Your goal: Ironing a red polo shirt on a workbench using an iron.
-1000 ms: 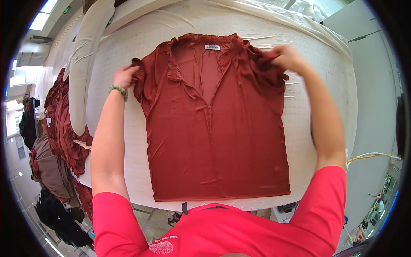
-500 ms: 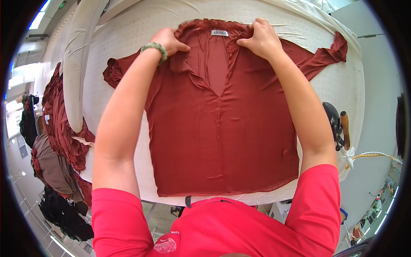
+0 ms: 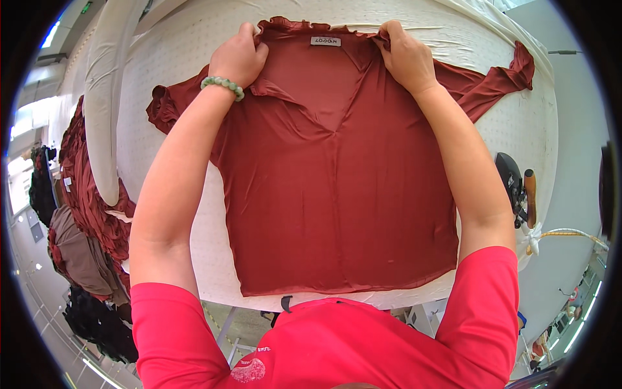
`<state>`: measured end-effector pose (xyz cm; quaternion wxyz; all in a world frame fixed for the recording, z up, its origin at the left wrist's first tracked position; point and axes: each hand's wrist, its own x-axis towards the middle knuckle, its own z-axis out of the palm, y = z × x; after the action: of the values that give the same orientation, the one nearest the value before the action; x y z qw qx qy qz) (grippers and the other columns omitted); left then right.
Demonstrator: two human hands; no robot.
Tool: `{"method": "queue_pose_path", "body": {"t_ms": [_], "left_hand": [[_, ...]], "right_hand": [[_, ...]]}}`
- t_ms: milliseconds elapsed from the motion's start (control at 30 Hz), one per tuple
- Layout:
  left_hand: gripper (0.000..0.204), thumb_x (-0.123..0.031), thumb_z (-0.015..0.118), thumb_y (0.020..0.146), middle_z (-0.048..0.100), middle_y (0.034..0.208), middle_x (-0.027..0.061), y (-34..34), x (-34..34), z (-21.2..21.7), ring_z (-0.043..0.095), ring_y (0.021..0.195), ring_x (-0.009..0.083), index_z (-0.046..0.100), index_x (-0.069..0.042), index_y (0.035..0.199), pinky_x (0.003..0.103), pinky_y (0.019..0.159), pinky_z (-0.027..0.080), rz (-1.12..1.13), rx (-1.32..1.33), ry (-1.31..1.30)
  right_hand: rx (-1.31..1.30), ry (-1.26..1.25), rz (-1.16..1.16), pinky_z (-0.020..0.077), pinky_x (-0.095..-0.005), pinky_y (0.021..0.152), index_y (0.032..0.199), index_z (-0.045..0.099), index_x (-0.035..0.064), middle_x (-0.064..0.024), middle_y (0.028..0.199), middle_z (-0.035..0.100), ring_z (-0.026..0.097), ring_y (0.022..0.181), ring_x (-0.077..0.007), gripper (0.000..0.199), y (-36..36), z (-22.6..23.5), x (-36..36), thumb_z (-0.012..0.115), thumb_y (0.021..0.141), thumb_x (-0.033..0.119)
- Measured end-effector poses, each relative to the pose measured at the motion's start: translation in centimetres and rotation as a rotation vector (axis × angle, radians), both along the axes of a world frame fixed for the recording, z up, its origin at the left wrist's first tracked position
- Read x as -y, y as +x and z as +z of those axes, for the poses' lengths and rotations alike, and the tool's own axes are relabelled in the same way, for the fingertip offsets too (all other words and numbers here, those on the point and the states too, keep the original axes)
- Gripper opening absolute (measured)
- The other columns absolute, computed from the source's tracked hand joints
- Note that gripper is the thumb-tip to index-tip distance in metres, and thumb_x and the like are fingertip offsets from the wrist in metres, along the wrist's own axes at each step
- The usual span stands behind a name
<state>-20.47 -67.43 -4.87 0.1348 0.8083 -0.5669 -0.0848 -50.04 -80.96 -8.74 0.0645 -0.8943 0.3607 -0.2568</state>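
Observation:
A dark red satiny blouse (image 3: 337, 207) is spread over the pale padded table, its ruffled collar at the far side and its hem toward me. My left hand (image 3: 238, 57) is closed on the left end of the collar, and a green bead bracelet (image 3: 222, 85) circles that wrist. At the collar's other end, my right hand (image 3: 407, 57) pinches the fabric. Between them the neckline is stretched wide, with a white label (image 3: 325, 41) showing inside. Both sleeves lie bent outward, the right sleeve (image 3: 508, 78) reaching farthest.
An iron (image 3: 516, 188) with a brown handle rests at the table's right edge, trailing a cord. A long white padded arm (image 3: 103, 104) stands on the left. Beyond it hang crumpled red garments (image 3: 91, 188), a brown one (image 3: 81, 249) and black cloth (image 3: 100, 324).
My hands have shifted farther away and now grip the collar ends, pulling them apart. The neck opening is wider and flatter, and the collar has moved up with them.

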Motion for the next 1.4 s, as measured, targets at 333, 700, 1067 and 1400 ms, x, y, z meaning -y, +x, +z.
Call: {"method": "queue_pose_path", "body": {"t_ms": [333, 700, 1067, 1400], "left_hand": [[0.026, -0.019, 0.067, 0.086, 0.066, 0.113, 0.0114, -1.5, -5.3, 5.6, 0.065, 0.1, 0.0332, 0.061, -0.007, 0.109, 0.044, 0.081, 0.055, -0.589, 0.203, -0.292], [0.036, -0.01, 0.067, 0.085, 0.063, 0.119, 0.0071, -3.9, 0.1, 2.2, 0.065, 0.104, 0.0272, 0.062, -0.014, 0.12, 0.037, 0.086, 0.057, -0.563, 0.144, -0.162], [0.076, -0.002, 0.055, 0.089, 0.056, 0.13, 0.0073, -5.8, 0.7, 1.3, 0.062, 0.109, 0.0262, 0.038, -0.036, 0.155, 0.035, 0.093, 0.056, -0.951, 0.578, -0.126], [0.075, 0.002, 0.049, 0.091, 0.058, 0.123, 0.0069, -5.6, 3.0, 1.5, 0.064, 0.107, 0.0247, 0.039, -0.034, 0.155, 0.033, 0.093, 0.055, -1.044, 0.662, 0.058]], "right_hand": [[-0.08, -0.048, 0.145, 0.0539, -0.0426, 0.074, 0.118, 0.059, 0.0115, -0.0086, 0.092, 0.071, 0.069, 0.087, -0.029, 0.031, 0.0, 6.0, -3.1, 0.068, 0.091, 0.024], [-0.022, 0.275, 0.166, 0.0534, -0.0405, 0.087, 0.132, 0.056, 0.0138, -0.0079, 0.111, 0.069, 0.066, 0.101, -0.0286, 0.042, 2.8, 3.7, -3.1, 0.065, 0.092, 0.023], [-0.019, 0.351, 0.198, 0.0287, -0.0552, 0.119, 0.146, 0.045, 0.0046, -0.02, 0.156, 0.038, 0.034, 0.145, -0.0404, 0.077, -1.5, 5.5, -28.5, 0.079, 0.081, 0.026], [-0.23, 0.529, -0.106, 0.0271, -0.0537, 0.121, 0.148, 0.044, -0.0012, -0.0218, 0.157, 0.038, 0.034, 0.147, -0.0397, 0.076, -11.4, 5.6, -51.3, 0.074, 0.085, 0.03]]}}
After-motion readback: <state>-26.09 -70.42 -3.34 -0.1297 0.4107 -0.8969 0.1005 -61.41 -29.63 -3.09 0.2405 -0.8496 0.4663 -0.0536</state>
